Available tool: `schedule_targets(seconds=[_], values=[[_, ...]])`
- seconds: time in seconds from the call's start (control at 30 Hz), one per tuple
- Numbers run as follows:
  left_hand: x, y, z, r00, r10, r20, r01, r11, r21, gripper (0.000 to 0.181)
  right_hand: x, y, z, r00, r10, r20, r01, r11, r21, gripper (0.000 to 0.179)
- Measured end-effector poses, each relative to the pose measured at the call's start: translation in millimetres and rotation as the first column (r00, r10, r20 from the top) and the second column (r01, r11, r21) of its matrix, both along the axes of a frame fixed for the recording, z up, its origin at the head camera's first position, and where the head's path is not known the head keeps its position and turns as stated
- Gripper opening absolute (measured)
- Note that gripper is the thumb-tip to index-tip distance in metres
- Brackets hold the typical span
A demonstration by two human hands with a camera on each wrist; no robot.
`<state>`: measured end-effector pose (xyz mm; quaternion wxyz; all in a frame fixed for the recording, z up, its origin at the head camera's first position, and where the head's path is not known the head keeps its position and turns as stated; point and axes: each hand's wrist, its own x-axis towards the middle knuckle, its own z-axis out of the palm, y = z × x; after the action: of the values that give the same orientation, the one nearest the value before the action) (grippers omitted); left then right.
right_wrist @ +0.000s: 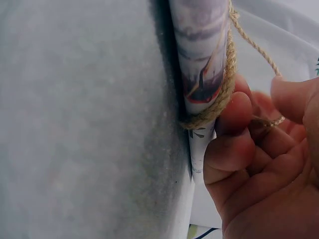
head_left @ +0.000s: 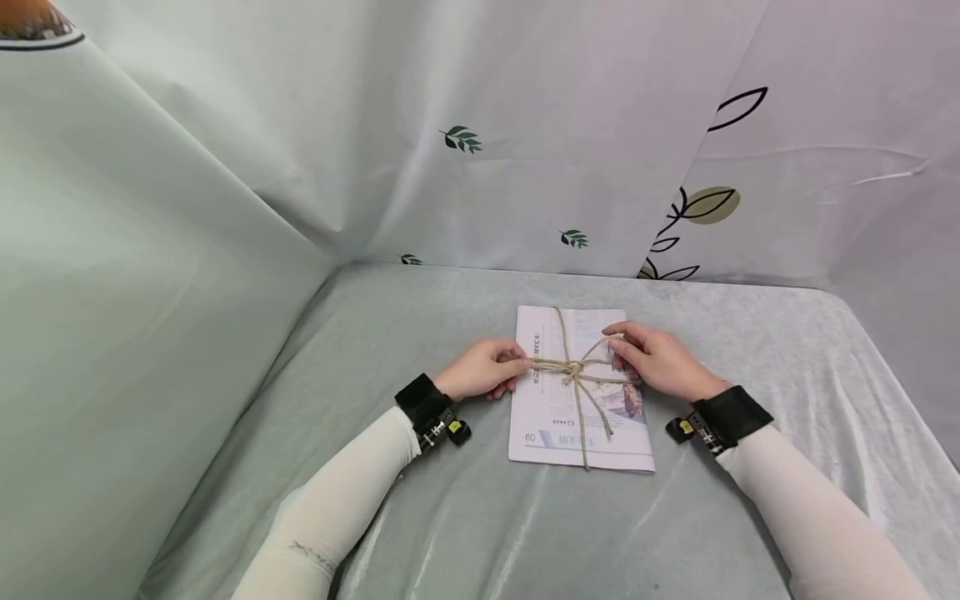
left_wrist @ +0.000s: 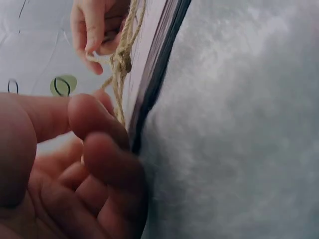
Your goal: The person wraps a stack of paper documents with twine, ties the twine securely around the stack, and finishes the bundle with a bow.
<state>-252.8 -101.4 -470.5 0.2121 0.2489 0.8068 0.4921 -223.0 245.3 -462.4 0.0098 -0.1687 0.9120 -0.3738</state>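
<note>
A folded bundle of newspapers (head_left: 551, 421) lies flat on the table, bound crosswise with brown twine (head_left: 575, 368) knotted near its middle. At the bundle's left edge my left hand (head_left: 483, 368) pinches strands of the twine between thumb and fingers. Over the right edge, my right hand (head_left: 663, 362) pinches a raised strand that leads up from the knot. One loose twine end trails toward the bundle's front. The right wrist view shows doubled twine (right_wrist: 224, 94) wrapped around the folded paper edge, beside the curled fingers (right_wrist: 234, 117).
A grey cloth covers the table (head_left: 420, 317) around the bundle. Behind it hangs a pale sheet (head_left: 525, 183) with leaf prints, and another sheet (head_left: 135, 317) slants down on the left. Black bands (head_left: 423, 404) with small cameras sit on both wrists.
</note>
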Motion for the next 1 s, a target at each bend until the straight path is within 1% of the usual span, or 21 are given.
schedule_targets(seconds=[0.07, 0.13, 0.2, 0.23, 0.3, 0.4, 0.53, 0.63, 0.8, 0.9, 1.0], values=[[2.9, 1.5, 3.6, 0.998, 0.03, -0.053, -0.03, 1.0, 0.0, 0.026, 0.5, 0, 0.3, 1.0, -0.003, 0.005, 0.003, 1.0, 0.001, 0.033], [6.3, 3.4, 7.7, 0.991, 0.052, -0.124, -0.053, 0.999, -0.002, 0.026, 1.0, 1, 0.7, 1.0, -0.007, 0.017, 0.007, 1.0, -0.007, 0.032], [10.4, 6.0, 11.6, 0.984, 0.046, -0.171, -0.048, 0.999, -0.009, 0.024, 1.7, 1, 1.4, 0.999, -0.003, 0.044, 0.004, 0.999, -0.036, 0.029], [12.2, 8.0, 12.7, 0.982, 0.031, -0.188, -0.036, 0.999, -0.021, 0.022, 2.0, 2, 1.8, 0.998, -0.002, 0.057, 0.005, 0.999, -0.049, 0.028], [16.3, 12.4, 14.4, 0.98, -0.018, -0.201, 0.007, 0.998, -0.056, 0.019, 2.2, 2, 2.5, 0.997, 0.003, 0.081, 0.004, 0.997, -0.08, 0.025], [21.8, 21.3, 17.1, 0.977, -0.087, -0.192, 0.065, 0.991, -0.115, 0.017, 2.5, 2, 3.2, 0.994, 0.014, 0.109, -0.001, 0.993, -0.121, 0.023], [26.3, 35.3, 21.9, 0.962, -0.132, -0.239, 0.078, 0.971, -0.225, 0.019, 2.5, 1, 2.2, 0.992, 0.028, 0.124, -0.007, 0.986, -0.165, 0.024], [26.0, 45.9, 23.7, 0.946, -0.151, -0.286, 0.06, 0.951, -0.303, 0.028, 2.6, 1, 1.1, 0.99, 0.041, 0.132, -0.017, 0.984, -0.178, 0.025], [20.1, 58.7, 22.0, 0.933, -0.155, -0.324, 0.028, 0.931, -0.364, 0.045, 1.9, 0, 0.0, 0.986, 0.06, 0.158, -0.032, 0.985, -0.169, 0.03], [16.3, 63.3, 19.2, 0.93, -0.161, -0.332, 0.025, 0.925, -0.379, 0.045, 1.1, 0, -0.6, 0.984, 0.061, 0.17, -0.033, 0.986, -0.161, 0.033], [13.9, 66.7, 16.6, 0.927, -0.16, -0.34, 0.024, 0.928, -0.373, 0.033, 0.5, -1, -0.4, 0.983, 0.06, 0.175, -0.032, 0.987, -0.158, 0.035]])
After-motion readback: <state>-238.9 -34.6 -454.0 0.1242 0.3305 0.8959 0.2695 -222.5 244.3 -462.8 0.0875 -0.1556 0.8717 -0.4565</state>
